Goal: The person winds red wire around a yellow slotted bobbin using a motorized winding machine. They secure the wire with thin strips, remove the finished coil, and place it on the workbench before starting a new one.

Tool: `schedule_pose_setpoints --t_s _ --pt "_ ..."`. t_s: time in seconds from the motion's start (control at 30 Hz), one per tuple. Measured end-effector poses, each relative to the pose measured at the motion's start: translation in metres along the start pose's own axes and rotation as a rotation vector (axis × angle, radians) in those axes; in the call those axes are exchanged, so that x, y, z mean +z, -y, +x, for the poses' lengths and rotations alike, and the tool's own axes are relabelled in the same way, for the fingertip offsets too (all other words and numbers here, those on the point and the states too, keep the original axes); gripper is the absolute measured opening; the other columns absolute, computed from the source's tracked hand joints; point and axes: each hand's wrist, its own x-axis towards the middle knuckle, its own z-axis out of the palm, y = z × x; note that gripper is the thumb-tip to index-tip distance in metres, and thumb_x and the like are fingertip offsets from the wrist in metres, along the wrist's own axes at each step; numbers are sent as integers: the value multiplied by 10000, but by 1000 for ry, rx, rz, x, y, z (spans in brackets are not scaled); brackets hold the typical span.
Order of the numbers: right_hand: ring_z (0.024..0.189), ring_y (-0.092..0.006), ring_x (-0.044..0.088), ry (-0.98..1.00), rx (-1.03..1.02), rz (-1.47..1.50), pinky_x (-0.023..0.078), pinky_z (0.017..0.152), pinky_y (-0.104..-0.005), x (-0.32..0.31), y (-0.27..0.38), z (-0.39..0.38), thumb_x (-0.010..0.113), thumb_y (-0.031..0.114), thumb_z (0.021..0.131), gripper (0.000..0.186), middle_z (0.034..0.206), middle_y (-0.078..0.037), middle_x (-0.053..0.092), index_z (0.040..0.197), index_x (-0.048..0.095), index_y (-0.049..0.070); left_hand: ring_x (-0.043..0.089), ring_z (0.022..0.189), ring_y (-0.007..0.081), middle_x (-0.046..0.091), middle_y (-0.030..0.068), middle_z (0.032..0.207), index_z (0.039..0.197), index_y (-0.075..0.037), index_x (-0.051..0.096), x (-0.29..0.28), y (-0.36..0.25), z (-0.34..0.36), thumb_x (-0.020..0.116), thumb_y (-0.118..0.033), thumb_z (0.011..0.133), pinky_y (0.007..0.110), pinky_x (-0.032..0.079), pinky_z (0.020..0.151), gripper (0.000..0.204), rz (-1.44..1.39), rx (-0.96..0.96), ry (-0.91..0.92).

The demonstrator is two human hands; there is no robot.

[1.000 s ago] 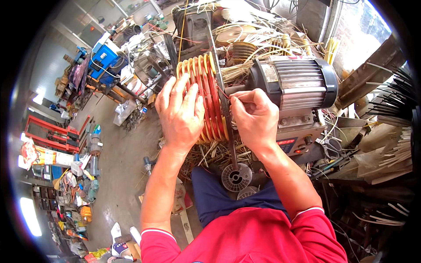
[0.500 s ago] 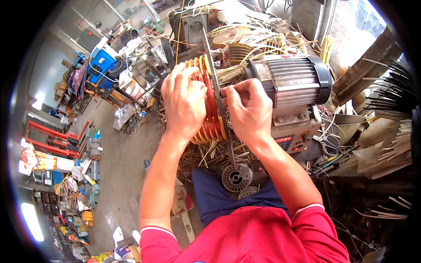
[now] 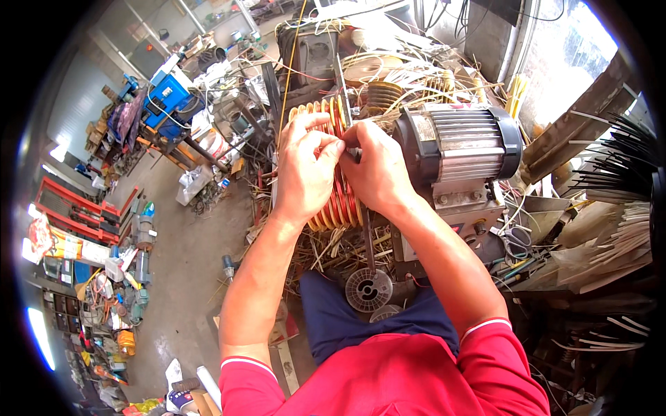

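A coil former with yellow grooved rims and red wire windings (image 3: 336,208) stands beside a flat upright metal bar (image 3: 368,243). My left hand (image 3: 305,170) rests over its upper part, fingers bent, thumb and index closed near the middle. My right hand (image 3: 377,166) is closed right beside it, its fingertips meeting at the former's right side, nearly touching the left hand's. What the fingertips hold is too small and hidden to make out. Just right of my right hand sits a black and silver motor (image 3: 465,142) on a metal control box (image 3: 461,229).
A plastic spool (image 3: 368,290) lies below the bar. Tangled pale strips (image 3: 409,69) pile behind the former. Scissors (image 3: 517,240) and long black rods (image 3: 610,159) are at the right. At the left are a blue machine (image 3: 163,93) and a red frame (image 3: 73,208).
My right hand has moved left and up onto the former, now meeting my left hand. The left thumb and index have drawn together. The red wire seen at the right fingertips earlier is now hidden.
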Motion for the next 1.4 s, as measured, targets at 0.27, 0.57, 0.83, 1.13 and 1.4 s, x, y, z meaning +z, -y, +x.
schedule_pose_setpoints --t_s 0.27,0.57,0.83,1.13,1.4 --pt "791 -358 651 -45 -181 -85 528 716 -408 -1 -4 6 696 -17 800 122 822 -164 631 857 592 8 590 1122 328 653 130 1129 938 -17 700 -2 9 4 727 -74 846 425 456 987 111 -99 85 9" --pt "830 -371 606 -53 -136 -200 507 738 -435 -7 3 2 656 -32 766 115 860 -157 602 830 578 23 557 1165 362 653 121 1114 949 5 685 1 14 -2 679 -59 862 462 426 1028 108 83 155 -57" --pt "883 -367 568 -56 -318 -340 488 780 -443 -2 1 20 682 50 746 141 912 -158 569 837 576 32 518 1244 371 627 138 1233 966 13 714 -2 6 -6 660 -79 875 474 385 1079 139 23 99 77" --pt "896 -329 646 12 -159 -327 540 769 -421 -6 20 -11 718 120 831 154 943 -122 635 951 646 55 492 1306 326 580 138 1335 1128 -77 715 -18 30 29 595 -36 879 422 363 1138 279 101 241 216" --pt "871 -330 640 19 -214 -411 527 753 -428 -11 6 1 658 38 816 89 912 -115 632 893 619 59 468 1334 363 581 140 1338 928 -38 710 -10 21 15 718 -93 821 481 335 1149 119 137 188 138"
